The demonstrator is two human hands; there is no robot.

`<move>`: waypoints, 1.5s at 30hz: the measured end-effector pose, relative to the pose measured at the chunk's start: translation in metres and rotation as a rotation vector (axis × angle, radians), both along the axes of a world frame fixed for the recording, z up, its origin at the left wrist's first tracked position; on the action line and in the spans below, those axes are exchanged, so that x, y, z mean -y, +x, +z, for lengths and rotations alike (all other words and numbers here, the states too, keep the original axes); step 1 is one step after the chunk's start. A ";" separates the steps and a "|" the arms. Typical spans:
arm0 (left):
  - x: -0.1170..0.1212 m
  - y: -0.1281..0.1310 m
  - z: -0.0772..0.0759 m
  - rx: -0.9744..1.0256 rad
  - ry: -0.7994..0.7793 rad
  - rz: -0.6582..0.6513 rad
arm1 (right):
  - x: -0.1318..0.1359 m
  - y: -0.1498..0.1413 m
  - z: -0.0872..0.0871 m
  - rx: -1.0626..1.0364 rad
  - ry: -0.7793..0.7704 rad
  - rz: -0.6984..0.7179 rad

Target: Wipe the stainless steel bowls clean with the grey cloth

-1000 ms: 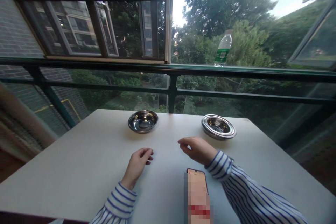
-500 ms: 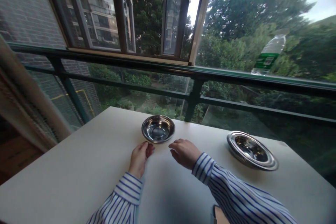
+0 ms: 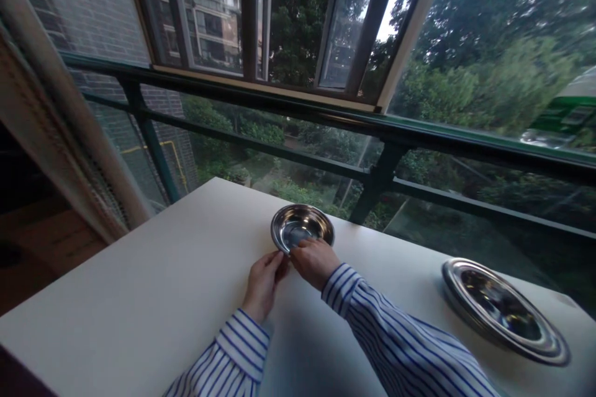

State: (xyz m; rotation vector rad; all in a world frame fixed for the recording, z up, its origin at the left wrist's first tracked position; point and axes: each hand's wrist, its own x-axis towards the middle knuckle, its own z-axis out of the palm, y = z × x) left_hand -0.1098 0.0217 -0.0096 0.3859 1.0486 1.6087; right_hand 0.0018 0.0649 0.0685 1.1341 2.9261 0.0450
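A shiny steel bowl [image 3: 275,221] stands upright near the table's far edge. My left hand [image 3: 261,285] is at the near side of this bowl, its thumb and fingers pressed together by the rim; what they pinch, if anything, is hidden. Over the near right rim reaches my right hand [image 3: 315,262], palm down with curled fingers partly above the bowl's inside. The fingertips of both hands nearly meet. Whether the right fingers hold anything does not show.
Wide-rimmed steel dishes [image 3: 454,282], seemingly stacked, sit at the right of the white table [image 3: 153,285]. A green railing [image 3: 261,102] runs behind the table. A green-labelled bottle [image 3: 559,118] stands on it at the right. A curtain [image 3: 69,130] hangs at the left.
My right hand has moved left and forward onto the bowl's rim, beside my left hand. The view has turned, shifting the steel dishes and bottle rightward in the picture.
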 end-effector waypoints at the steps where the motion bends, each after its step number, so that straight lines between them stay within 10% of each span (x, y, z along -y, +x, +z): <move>1: 0.000 0.000 0.000 -0.001 0.001 0.000 | -0.001 -0.001 -0.001 0.005 0.001 0.005; 34: -0.030 -0.026 0.031 -0.754 -0.005 0.155 | -0.002 0.009 0.009 -0.106 -0.013 0.031; 45: -0.027 -0.019 0.046 -0.474 0.007 0.135 | -0.079 0.063 -0.010 -0.440 -0.284 -0.493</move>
